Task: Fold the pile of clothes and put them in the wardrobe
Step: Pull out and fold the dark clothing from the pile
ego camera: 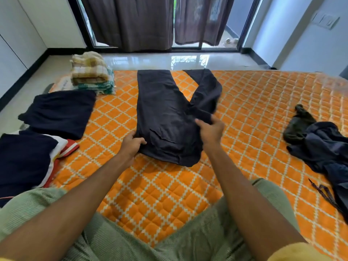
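Trousers point(165, 117), one pair — spread on quilt point(169, 194); waist is gripped by left hand point(131, 146), a leg is pinched by right hand point(211, 131). Folded piles point(60, 112), three; unfolded heap point(320, 144), one.

An orange quilted bedspread point(169, 194) with a white lattice pattern covers the near and middle ground, running off to the right. Beyond its far edge lies a glossy pale tiled floor point(150, 60) that mirrors the daylight. At the far side stands a black-framed sliding glass door point(246, 25), hung with dark brown curtains point(131, 21); light enters through the gap between them and beneath their hems. White panels point(37, 25) line the left side above a black skirting point(22, 81). The right wall point(301, 49) is pale bluish white and carries a switch plate point(325, 20).
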